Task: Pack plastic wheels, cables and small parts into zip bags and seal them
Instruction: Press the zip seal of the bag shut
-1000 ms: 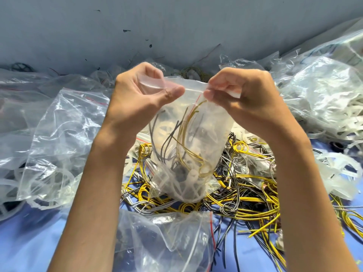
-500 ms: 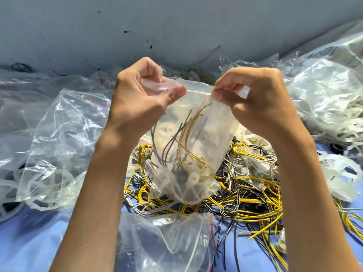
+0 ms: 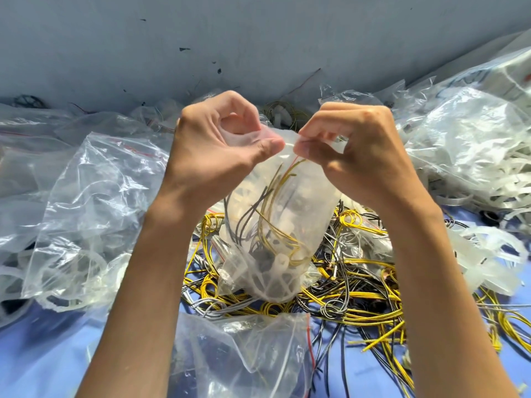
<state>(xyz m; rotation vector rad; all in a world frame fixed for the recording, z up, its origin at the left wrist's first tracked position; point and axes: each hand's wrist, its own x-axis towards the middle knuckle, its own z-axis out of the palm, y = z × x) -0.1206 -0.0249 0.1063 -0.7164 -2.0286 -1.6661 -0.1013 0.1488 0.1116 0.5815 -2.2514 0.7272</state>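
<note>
A clear zip bag [image 3: 275, 225] hangs in the air between my hands, holding yellow and grey cables and a white plastic wheel at its bottom. My left hand [image 3: 218, 150] pinches the bag's top strip between thumb and fingers. My right hand [image 3: 353, 150] pinches the same strip just to the right, the two thumbs almost touching at the middle. The bag's mouth is bunched under my fingers, so I cannot tell whether it is sealed.
A tangle of yellow, black and grey cables [image 3: 344, 297] lies on the blue table [image 3: 43, 354] beneath the bag. Empty zip bags [image 3: 94, 202] are heaped at left, another bag [image 3: 244, 349] lies in front, and white plastic wheels in bags [image 3: 465, 156] pile up at right.
Both hands have slid toward each other along the bag's top strip, from a spread grip to thumbs almost meeting. The bag's top has bunched and the bag hangs narrower.
</note>
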